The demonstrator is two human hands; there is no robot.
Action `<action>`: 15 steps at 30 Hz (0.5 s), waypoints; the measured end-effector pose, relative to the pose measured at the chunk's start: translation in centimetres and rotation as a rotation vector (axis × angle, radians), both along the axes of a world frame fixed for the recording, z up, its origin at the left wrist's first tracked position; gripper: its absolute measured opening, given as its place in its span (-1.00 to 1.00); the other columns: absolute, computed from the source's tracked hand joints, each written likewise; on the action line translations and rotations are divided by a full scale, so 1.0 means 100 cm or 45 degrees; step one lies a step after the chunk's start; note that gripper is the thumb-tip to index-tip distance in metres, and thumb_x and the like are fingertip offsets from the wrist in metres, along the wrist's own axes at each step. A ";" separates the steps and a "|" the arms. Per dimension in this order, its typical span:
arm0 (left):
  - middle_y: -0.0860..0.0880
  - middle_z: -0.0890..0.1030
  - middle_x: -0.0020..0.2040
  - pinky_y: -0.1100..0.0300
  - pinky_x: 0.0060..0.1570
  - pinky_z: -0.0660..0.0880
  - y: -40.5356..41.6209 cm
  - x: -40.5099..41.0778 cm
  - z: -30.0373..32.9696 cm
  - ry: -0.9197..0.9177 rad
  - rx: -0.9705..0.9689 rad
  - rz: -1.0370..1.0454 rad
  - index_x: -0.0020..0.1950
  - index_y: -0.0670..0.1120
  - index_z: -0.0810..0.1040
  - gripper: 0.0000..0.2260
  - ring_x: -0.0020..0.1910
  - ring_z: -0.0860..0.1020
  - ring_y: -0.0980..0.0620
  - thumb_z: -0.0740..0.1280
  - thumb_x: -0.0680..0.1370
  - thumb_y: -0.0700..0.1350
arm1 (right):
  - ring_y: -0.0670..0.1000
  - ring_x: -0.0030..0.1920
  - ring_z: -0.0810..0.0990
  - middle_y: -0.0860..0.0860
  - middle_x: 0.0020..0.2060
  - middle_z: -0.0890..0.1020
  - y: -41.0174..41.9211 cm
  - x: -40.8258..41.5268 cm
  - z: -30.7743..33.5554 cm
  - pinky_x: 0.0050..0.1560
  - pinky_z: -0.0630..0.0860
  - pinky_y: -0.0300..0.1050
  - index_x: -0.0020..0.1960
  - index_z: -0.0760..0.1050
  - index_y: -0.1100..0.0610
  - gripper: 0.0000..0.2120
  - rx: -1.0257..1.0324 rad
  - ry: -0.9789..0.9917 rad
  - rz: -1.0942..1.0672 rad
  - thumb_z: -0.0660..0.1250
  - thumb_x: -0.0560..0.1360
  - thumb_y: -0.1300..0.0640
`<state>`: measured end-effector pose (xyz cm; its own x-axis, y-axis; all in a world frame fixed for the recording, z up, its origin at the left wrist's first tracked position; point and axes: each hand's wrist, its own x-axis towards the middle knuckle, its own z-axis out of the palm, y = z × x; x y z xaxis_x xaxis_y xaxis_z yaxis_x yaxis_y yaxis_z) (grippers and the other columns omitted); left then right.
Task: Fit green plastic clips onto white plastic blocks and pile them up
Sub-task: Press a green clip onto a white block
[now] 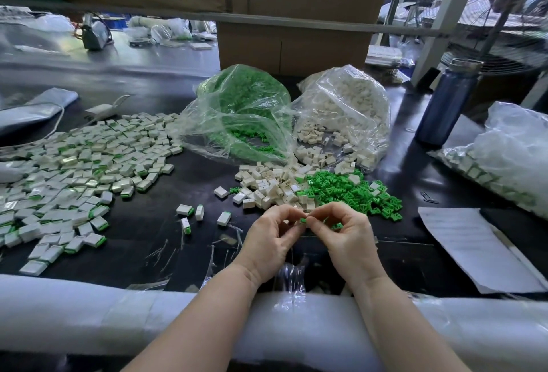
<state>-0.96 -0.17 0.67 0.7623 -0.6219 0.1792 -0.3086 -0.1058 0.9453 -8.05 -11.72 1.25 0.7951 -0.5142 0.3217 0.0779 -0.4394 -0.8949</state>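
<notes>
1. Left hand [274,239] raised just above the tabletop [154,241] near the middle of its front edge, fingers curled, thumb and forefinger pinching a small white block that is mostly hidden behind the fingertips.
2. Right hand [345,235] just beside it, fingertips meeting the left's, thumb and forefinger pinching a green clip [303,220] right where the 2 hands meet.
3. More green showing under the right hand's curled fingers; cannot tell whether held or lying on the tabletop.
4. Loose white blocks [267,187] heaped just behind the hands, touching a heap of loose green clips [350,193] to the right.
5. Behind those heaps, 2 open clear bags toward the back edge: bag of green clips [243,110] on the left, bag of white blocks [347,113] on the right, both spilling contents forward.
6. Finished pieces [74,170], white with green edges, spread wide across the left side of the tabletop, up to its left edge.
7. 4 finished strays [199,213] lying apart between that spread and the left hand.
8. Blue bottle [447,101] upright near the right back corner.
9. Sheet of paper [471,247] at the right front corner, another filled bag [510,155] behind it along the right edge.
10. White foam padding [118,312] along the front edge, under both forearms.
</notes>
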 end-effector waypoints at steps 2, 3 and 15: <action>-0.01 0.56 -0.11 0.40 -0.08 0.44 0.000 0.000 0.000 -0.036 0.014 0.013 -0.03 -0.10 0.57 -0.92 -0.19 0.49 0.16 0.34 0.51 -0.24 | -0.15 -0.24 0.53 0.02 -0.27 0.60 0.000 0.000 -0.001 -0.17 0.41 -0.43 -0.25 0.58 0.11 -0.86 -0.076 0.014 -0.015 0.45 0.38 0.32; -0.02 0.57 -0.09 0.41 -0.06 0.43 0.000 0.000 0.000 -0.048 0.026 0.019 -0.02 -0.10 0.57 -0.92 -0.17 0.50 0.15 0.34 0.51 -0.23 | -0.16 -0.25 0.51 0.01 -0.27 0.59 0.000 0.000 -0.001 -0.18 0.40 -0.44 -0.26 0.55 0.08 -0.83 -0.104 0.031 -0.016 0.43 0.40 0.31; -0.07 0.53 -0.01 0.17 0.05 0.49 0.005 0.009 -0.002 -0.255 0.075 0.707 0.05 -0.10 0.61 -0.82 -0.08 0.53 -0.02 0.29 0.53 -0.27 | 0.02 -0.21 0.52 0.06 -0.23 0.59 -0.010 0.002 -0.007 -0.11 0.49 -0.09 -0.21 0.54 0.13 -0.91 -0.109 0.063 -0.350 0.40 0.45 0.25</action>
